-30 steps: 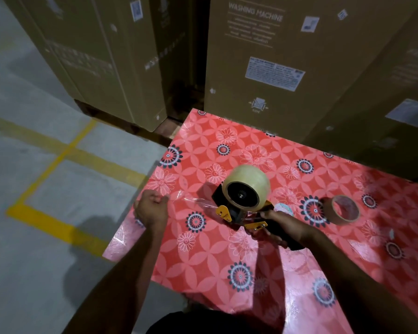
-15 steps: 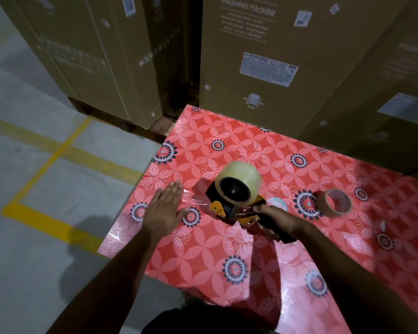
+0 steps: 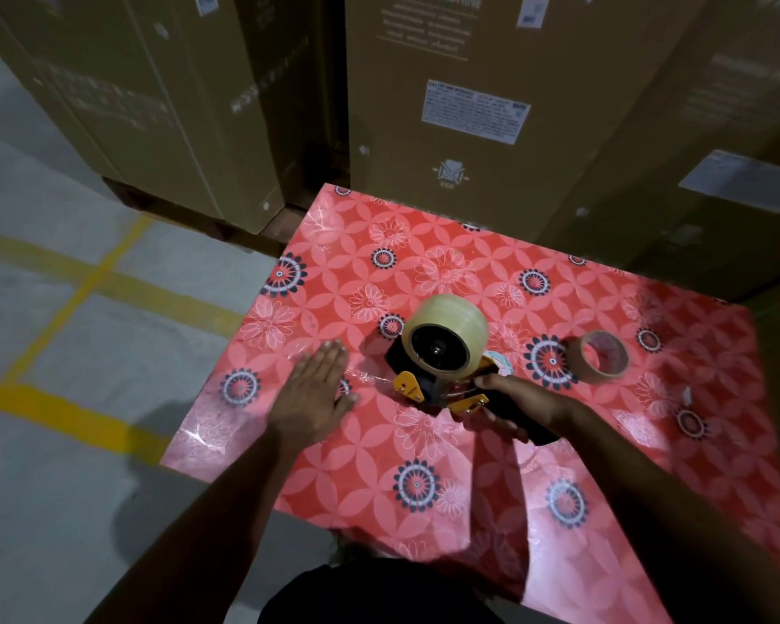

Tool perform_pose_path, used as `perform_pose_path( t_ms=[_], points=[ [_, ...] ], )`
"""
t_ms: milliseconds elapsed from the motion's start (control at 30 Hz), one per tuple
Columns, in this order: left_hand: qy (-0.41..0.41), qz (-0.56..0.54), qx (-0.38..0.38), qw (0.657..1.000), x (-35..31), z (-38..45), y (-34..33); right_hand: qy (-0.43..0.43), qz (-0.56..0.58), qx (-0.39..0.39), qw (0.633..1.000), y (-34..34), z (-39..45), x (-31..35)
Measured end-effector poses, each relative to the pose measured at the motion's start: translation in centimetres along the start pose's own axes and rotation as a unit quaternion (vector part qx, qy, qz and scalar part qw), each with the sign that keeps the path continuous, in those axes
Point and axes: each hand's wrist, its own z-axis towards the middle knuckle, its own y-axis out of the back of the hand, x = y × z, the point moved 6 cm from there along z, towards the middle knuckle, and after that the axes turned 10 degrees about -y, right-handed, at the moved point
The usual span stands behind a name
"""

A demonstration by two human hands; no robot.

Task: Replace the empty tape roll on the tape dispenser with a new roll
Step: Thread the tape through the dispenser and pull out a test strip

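Tall cardboard boxes (image 3: 469,128) stand close behind the table (image 3: 379,443) and block its far edge. The tape dispenser (image 3: 442,353) and empty core (image 3: 602,355) occupy the middle; the near part is free.

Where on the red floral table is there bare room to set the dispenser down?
Free: the near stretch of the table between the two forearms, and the far strip along the cardboard boxes. Crowded: the middle, where the flat left hand, tape dispenser, right hand and empty core line up.
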Motion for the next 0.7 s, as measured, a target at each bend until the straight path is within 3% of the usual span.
perform_pose_path(
  t_ms=[533, 700],
  points=[
    [0.03, 0.018, -0.005, 0.999, -3.8, 0.2, -0.6, -0.009, 0.0, 0.008, 1.0, 2.8, -3.8, -4.5],
    [-0.009, 0.017, 0.016, 1.0, -9.2, 0.8, -2.5, -0.021, -0.006, -0.001, 1.0, 3.9, -5.0, -5.7]
  ],
)
